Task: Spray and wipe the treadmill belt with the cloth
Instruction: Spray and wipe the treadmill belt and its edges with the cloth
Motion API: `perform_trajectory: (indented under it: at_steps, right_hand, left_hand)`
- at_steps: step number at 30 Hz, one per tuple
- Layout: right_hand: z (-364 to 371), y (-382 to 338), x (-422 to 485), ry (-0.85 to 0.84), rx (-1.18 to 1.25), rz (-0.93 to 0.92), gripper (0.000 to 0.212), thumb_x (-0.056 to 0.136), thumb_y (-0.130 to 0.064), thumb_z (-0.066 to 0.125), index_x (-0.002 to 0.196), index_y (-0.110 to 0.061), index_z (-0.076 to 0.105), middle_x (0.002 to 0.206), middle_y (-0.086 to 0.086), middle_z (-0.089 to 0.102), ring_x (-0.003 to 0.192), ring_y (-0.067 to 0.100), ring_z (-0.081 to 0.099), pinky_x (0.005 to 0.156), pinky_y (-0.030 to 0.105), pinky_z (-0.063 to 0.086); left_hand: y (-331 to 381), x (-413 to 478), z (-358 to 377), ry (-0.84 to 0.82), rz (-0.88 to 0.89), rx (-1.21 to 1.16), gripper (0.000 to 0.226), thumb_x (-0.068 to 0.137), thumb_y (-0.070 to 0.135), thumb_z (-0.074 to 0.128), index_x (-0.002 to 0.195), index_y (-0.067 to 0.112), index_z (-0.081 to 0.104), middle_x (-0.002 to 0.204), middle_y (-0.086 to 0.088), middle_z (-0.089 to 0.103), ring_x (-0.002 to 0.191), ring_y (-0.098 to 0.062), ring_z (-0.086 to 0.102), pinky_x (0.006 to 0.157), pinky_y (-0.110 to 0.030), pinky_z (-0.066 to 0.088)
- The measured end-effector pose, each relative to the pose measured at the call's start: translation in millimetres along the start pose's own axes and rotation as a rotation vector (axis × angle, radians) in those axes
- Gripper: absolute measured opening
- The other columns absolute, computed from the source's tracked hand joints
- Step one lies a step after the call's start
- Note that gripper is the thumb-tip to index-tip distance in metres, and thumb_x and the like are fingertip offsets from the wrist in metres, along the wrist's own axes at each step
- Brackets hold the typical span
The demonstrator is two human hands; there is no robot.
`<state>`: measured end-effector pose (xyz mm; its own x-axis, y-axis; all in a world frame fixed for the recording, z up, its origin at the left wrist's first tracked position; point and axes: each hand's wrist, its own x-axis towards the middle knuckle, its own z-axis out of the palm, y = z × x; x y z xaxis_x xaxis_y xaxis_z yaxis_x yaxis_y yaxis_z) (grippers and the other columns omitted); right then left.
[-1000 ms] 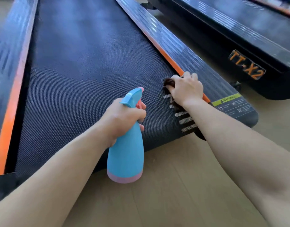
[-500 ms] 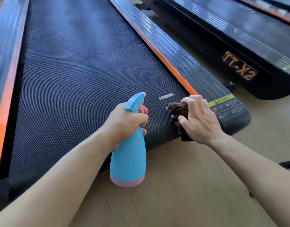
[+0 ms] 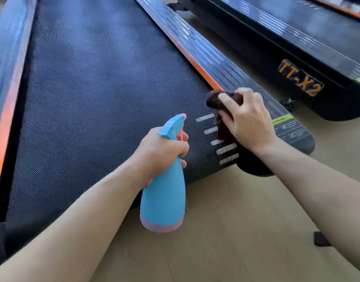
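Observation:
The black textured treadmill belt (image 3: 97, 94) fills the left and middle of the head view. My left hand (image 3: 160, 151) grips the neck of a blue spray bottle (image 3: 164, 192) with a pink base, held upright over the belt's near end, nozzle pointing away. My right hand (image 3: 246, 119) presses a dark brown cloth (image 3: 224, 119) onto the belt's right edge, beside several white stripe marks (image 3: 219, 139). Part of the cloth hangs down under my wrist and is hidden there.
An orange-trimmed ribbed side rail (image 3: 215, 64) with a warning sticker (image 3: 289, 129) runs along the right; another orange rail (image 3: 4, 119) lies left. A second treadmill marked TT-X2 (image 3: 301, 80) stands at the right. Wooden floor (image 3: 226, 231) lies in front, with a small black object (image 3: 320, 239).
My right hand slid the cloth back toward the belt's near end, then forward again along the right edge. The left hand with the bottle has stayed nearly still.

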<state>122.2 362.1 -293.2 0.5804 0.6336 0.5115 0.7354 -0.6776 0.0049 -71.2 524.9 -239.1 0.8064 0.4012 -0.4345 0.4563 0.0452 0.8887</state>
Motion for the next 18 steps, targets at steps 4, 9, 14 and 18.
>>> perform_trajectory:
  at_steps: [4,9,14,18]
  right_hand:
    - [16.7,-8.2,42.2,-0.314,-0.153,0.064,0.040,0.100,-0.046,0.051,0.125,-0.019,0.066,0.123,0.018,0.048,0.112,0.042,0.045,0.089,0.052,0.049]
    - [-11.1,-9.6,-1.4,-0.372,-0.084,0.082,0.038,0.101,-0.042,0.048,0.111,-0.012,0.068,0.112,0.017,0.054,0.104,0.038,0.051,0.084,0.046,0.050]
    - [-26.9,-6.2,-29.0,-0.310,-0.052,0.003,0.033,0.097,-0.040,0.052,0.106,-0.015,0.072,0.099,0.015,0.056,0.093,0.035,0.053,0.072,0.043,0.052]
    - [0.7,-20.8,17.4,-0.240,-0.094,0.121,0.034,0.101,-0.039,0.050,0.111,-0.013,0.071,0.109,0.017,0.057,0.101,0.038,0.054,0.075,0.044,0.051]
  left_hand:
    - [-2.1,2.1,4.1,0.007,-0.011,0.028,0.048,0.057,0.016,0.062,0.103,0.019,0.072,0.093,-0.003,0.071,0.058,-0.024,0.068,0.082,-0.046,0.063]
    - [0.8,2.1,1.7,0.000,-0.016,0.032,0.040,0.058,0.016,0.062,0.096,0.007,0.070,0.095,-0.005,0.072,0.057,-0.023,0.068,0.074,-0.038,0.061]
    - [5.8,2.2,4.5,-0.011,-0.005,0.029,0.042,0.057,0.016,0.062,0.098,0.006,0.069,0.092,-0.003,0.070,0.057,-0.023,0.068,0.074,-0.039,0.060]
    - [5.5,-1.3,9.0,-0.027,0.017,0.053,0.044,0.057,0.016,0.061,0.100,0.018,0.072,0.084,-0.002,0.068,0.055,-0.021,0.068,0.077,-0.040,0.061]
